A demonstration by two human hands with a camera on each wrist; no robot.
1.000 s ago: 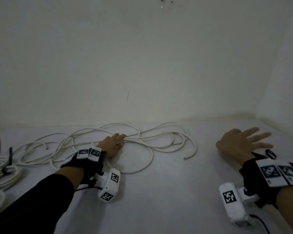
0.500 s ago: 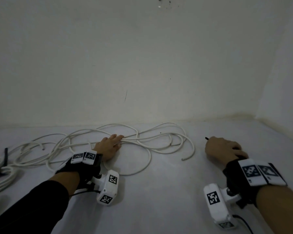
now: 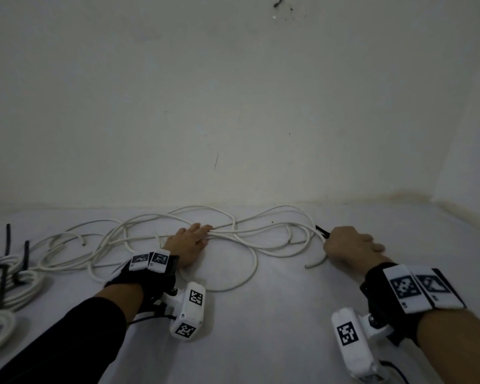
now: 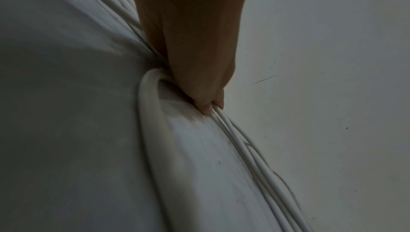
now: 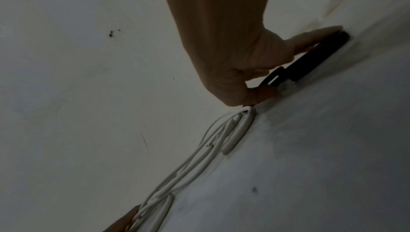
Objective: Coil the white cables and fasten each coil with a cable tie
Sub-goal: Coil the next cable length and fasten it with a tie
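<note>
White counter (image 3: 275, 314) is nearest, and tied white coils (image 3: 9, 289) with black ties lie at its left edge. Farther back, the left hand (image 3: 187, 245) lies flat with straight fingers (image 4: 205, 107) pressing the loose white cable (image 3: 250, 236). The right hand (image 3: 349, 245) curls around a black cable tie (image 5: 310, 62) at the cable's right end, near the wall (image 3: 233, 106).

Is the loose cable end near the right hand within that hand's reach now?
Probably yes: the loose cable end lies on bare table just beside the right hand, though that hand already holds a black cable tie.
</note>
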